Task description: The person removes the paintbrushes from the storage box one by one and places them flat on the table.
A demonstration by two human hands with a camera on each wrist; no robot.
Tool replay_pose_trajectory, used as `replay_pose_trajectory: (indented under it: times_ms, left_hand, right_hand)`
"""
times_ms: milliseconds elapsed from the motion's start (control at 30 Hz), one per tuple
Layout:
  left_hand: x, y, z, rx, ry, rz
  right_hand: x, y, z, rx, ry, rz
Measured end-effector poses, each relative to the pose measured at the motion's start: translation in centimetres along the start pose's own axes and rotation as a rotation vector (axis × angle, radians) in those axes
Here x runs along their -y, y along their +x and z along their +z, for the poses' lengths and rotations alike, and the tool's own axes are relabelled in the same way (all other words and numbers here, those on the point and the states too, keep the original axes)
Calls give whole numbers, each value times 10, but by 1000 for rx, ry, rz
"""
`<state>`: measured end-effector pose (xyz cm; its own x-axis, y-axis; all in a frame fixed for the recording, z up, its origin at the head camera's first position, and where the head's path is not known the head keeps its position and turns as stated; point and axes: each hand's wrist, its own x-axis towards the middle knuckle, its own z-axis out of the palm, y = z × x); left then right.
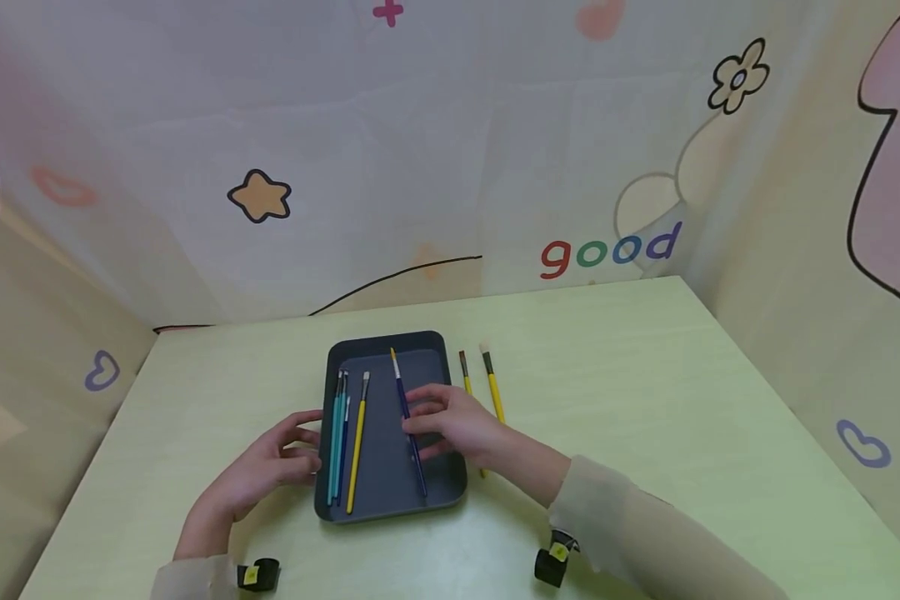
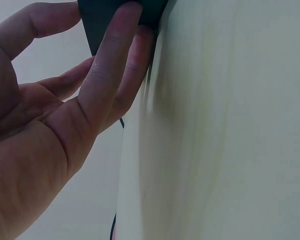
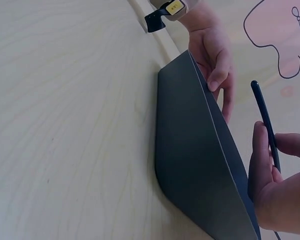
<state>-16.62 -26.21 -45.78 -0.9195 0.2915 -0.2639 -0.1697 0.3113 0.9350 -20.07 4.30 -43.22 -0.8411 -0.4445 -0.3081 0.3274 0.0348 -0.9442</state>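
A dark grey rectangular tray [image 1: 382, 508] sits on the table. My left hand [image 1: 266, 462] holds its left side, with fingertips against the wall and rim; in the left wrist view only a dark corner of the tray [image 2: 92, 35] shows. Over the tray's right part, my right hand [image 1: 453, 423] pinches a dark blue paintbrush [image 1: 401, 392] between thumb and fingers, its yellowish tip pointing away from me. In the right wrist view the brush handle [image 3: 260, 102] rises above the rim. Inside the tray lie a yellow paintbrush [image 1: 357, 437], teal paintbrushes [image 1: 335, 442] and a blue paintbrush [image 1: 345, 442].
Right of the tray, two yellow-handled paintbrushes lie on the table: one with a pale tip [image 1: 492, 385], the other with a reddish-brown tip [image 1: 465, 371], partly behind my right hand. A printed cloth [image 1: 420, 167] hangs along the table's back and sides.
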Motion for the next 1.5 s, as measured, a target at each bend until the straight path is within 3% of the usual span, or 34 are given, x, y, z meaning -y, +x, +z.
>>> replay_pose_trajectory:
  times_ms: [367,833,1500]
  left_hand:
    - [2,2,3,-8,-3,-17]
    - [1,2,4,-13,5,-11]
    - [2,-1,2,-20,0,-15]
  right_hand:
    - [0,-16,-22,-2,15,-15]
    - [-3,-36,-70,-46,-19,-65]
    - [-10,-33,-123,-179,-117,14]
